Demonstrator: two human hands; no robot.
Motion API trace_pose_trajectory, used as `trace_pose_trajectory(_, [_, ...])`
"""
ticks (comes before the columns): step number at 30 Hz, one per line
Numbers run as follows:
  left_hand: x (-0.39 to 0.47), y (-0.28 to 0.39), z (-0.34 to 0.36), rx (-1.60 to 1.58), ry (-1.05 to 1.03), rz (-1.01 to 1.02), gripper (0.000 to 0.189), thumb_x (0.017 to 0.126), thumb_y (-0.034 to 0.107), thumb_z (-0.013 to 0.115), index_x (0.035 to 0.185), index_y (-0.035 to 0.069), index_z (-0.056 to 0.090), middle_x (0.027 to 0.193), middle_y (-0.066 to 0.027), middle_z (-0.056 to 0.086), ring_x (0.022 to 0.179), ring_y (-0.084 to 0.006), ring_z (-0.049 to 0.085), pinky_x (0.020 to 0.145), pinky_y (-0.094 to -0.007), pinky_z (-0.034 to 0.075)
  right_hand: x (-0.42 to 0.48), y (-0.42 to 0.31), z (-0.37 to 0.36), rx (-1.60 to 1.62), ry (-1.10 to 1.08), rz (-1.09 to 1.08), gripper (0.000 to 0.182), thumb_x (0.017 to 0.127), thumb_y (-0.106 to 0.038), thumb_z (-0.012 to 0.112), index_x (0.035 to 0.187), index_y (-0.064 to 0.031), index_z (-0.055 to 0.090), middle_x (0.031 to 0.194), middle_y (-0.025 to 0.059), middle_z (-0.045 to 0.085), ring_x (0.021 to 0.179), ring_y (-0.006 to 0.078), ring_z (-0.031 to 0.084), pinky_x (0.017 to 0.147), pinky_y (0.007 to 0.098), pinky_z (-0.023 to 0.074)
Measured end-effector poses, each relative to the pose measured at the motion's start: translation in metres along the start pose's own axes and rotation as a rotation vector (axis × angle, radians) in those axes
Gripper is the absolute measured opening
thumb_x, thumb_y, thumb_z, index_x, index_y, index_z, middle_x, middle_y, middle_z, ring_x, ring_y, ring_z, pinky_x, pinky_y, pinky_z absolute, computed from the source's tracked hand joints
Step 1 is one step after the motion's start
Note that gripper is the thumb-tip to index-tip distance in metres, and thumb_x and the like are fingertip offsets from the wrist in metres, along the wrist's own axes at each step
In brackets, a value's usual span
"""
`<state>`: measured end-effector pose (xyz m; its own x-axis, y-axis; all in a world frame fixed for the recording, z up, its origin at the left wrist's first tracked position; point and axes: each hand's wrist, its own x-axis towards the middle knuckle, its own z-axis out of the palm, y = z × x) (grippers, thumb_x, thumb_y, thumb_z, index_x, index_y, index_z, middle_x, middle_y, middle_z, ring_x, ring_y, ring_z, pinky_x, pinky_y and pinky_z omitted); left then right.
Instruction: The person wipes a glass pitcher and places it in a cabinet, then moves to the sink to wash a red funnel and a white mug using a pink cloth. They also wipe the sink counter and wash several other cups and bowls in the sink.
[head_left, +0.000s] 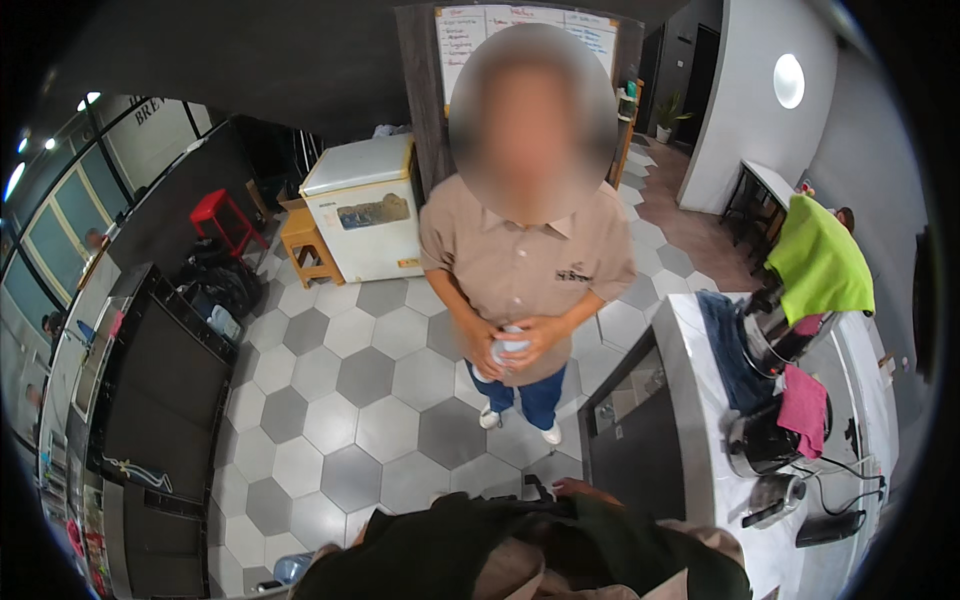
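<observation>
Part of my right hand shows at the bottom, beside a black strap-like piece at my waist. Whether it holds anything cannot be seen. My left hand is out of view. Before me stands a person in a tan short-sleeved shirt, both hands around a pale, rounded object, perhaps a cup. To my right, a white marble-patterned counter bears a glass jug with a black handle. Farther along it are a black appliance under a pink cloth and another appliance under a lime-green cloth.
A dark, low cabinet runs along the left. Behind the person are a white chest freezer, a yellow stool and a red stool. Hexagonal tiles cover the floor. A clear plastic bottle is at the bottom left.
</observation>
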<state>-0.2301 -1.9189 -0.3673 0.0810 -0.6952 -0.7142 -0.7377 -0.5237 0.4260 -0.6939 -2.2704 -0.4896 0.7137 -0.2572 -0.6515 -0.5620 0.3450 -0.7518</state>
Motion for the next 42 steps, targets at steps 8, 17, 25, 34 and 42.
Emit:
trace_pose_trajectory(8, [-0.153,-0.196,0.050,-0.366,0.114,-0.652,0.027,0.080,0.031,0.058,0.084,0.008,0.071,0.086,-0.0130,0.070,0.084,-0.0311,0.066,0.079,-0.0392,0.051,0.205,-0.263,0.165,-1.106,-0.162,-0.169,0.039,0.082,-0.035,0.064,0.110,-0.0073,0.064,0.100,0.0141,0.069,0.089,0.0298,0.066,0.078,0.0379,0.0501])
trace_pose_trajectory(17, [-0.136,-0.286,0.038,-0.705,0.535,-0.639,0.019,0.074,0.024,0.061,0.081,0.011,0.073,0.085,-0.0128,0.071,0.084,-0.0309,0.067,0.076,-0.0404,0.052,0.417,-0.291,0.130,-1.205,-0.085,-0.329,0.036,0.089,-0.035,0.055,0.103,-0.0038,0.066,0.110,0.0166,0.065,0.105,0.0352,0.060,0.086,0.0417,0.0494])
trace_pose_trajectory(25, [-0.156,-0.350,0.019,-1.080,0.667,-0.872,0.020,0.079,0.026,0.059,0.075,0.010,0.071,0.073,-0.0100,0.068,0.071,-0.0253,0.066,0.070,-0.0393,0.051,0.583,-0.498,0.329,-1.470,-0.256,0.078,0.037,0.088,-0.035,0.055,0.105,-0.0043,0.066,0.110,0.0178,0.065,0.105,0.0351,0.061,0.089,0.0430,0.0488])
trace_pose_trajectory(34, [-0.205,-0.448,-0.012,-1.546,1.368,-1.106,0.029,0.083,0.032,0.057,0.074,0.009,0.072,0.070,-0.0107,0.068,0.068,-0.0244,0.066,0.068,-0.0394,0.051,0.851,-0.780,0.771,-1.607,-0.251,-0.694,0.038,0.088,-0.035,0.055,0.109,-0.0049,0.066,0.110,0.0191,0.066,0.105,0.0350,0.062,0.091,0.0445,0.0482])
trace_pose_trajectory(42, [-0.298,-0.690,-0.099,-1.051,1.581,-1.497,0.031,0.091,0.031,0.054,0.086,0.003,0.068,0.079,-0.0179,0.067,0.077,-0.0390,0.064,0.071,-0.0442,0.051,0.653,-0.917,1.217,-0.771,-0.925,-1.349,0.022,0.085,-0.020,0.063,0.104,-0.0096,0.069,0.109,0.0096,0.067,0.116,0.0301,0.056,0.098,0.0403,0.0441])
